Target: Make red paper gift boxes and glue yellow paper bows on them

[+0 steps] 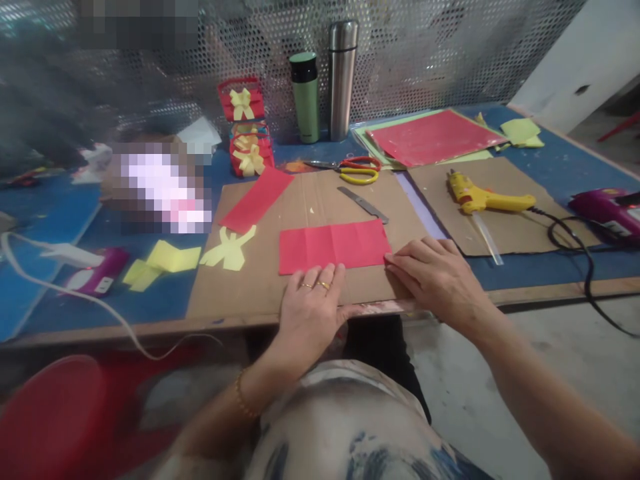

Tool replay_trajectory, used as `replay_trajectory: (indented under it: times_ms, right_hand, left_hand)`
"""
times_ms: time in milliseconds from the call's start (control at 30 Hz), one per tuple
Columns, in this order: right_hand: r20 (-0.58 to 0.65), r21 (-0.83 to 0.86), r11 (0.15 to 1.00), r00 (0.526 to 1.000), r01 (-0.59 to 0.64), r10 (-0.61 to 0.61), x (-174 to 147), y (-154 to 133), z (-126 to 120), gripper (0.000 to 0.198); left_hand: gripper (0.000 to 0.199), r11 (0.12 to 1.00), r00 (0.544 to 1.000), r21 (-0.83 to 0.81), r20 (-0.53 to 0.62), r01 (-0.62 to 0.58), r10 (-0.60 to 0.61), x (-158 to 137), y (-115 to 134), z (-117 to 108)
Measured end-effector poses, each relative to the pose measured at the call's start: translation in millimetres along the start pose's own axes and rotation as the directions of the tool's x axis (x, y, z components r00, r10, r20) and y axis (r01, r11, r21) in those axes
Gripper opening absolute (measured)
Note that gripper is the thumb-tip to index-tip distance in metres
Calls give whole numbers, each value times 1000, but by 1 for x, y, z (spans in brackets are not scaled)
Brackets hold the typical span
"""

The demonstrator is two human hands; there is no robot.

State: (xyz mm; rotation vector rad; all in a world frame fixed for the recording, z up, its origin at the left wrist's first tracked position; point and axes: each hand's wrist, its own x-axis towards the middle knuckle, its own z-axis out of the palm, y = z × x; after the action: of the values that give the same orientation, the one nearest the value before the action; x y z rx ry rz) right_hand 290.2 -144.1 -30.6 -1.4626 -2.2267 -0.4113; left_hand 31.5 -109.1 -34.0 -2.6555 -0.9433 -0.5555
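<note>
A creased strip of red paper (334, 247) lies on a brown cardboard sheet (260, 290). My left hand (311, 303) rests with fingers stretched out on the strip's near edge, pressing it down. At the strip's right corner, my right hand (430, 270) has its fingers pressed together on the paper. Behind the strip is a loose blade (363, 203). A second red paper strip (257, 199) and a yellow paper bow cutout (230, 249) are to the left on the cardboard. Scissors (360, 171) with red and yellow handles lie at its far edge.
On the right, a yellow glue gun (487, 199) with a black cord sits on another cardboard piece (545, 230). Red paper sheets (435, 138), a green bottle (305, 100) and a steel flask (343, 83) stand behind. Yellow papers (170, 257) and a purple power strip (103, 270) lie left.
</note>
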Motion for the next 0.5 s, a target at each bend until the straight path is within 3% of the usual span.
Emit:
replay_trajectory:
  times_ms: [200, 367, 500]
  right_hand:
    - [-22, 45, 995, 996, 84, -83, 6, -3, -2, 24]
    - [9, 3, 990, 990, 138, -138, 13, -25, -4, 24]
    - [71, -65, 986, 986, 153, -148, 18, -33, -13, 22]
  left_hand:
    - [67, 1000, 1000, -7, 3, 17, -17, 3, -9, 1]
    - [52, 998, 998, -21, 24, 56, -56, 8, -12, -4]
    - [37, 991, 998, -120, 20, -51, 54, 14, -10, -3]
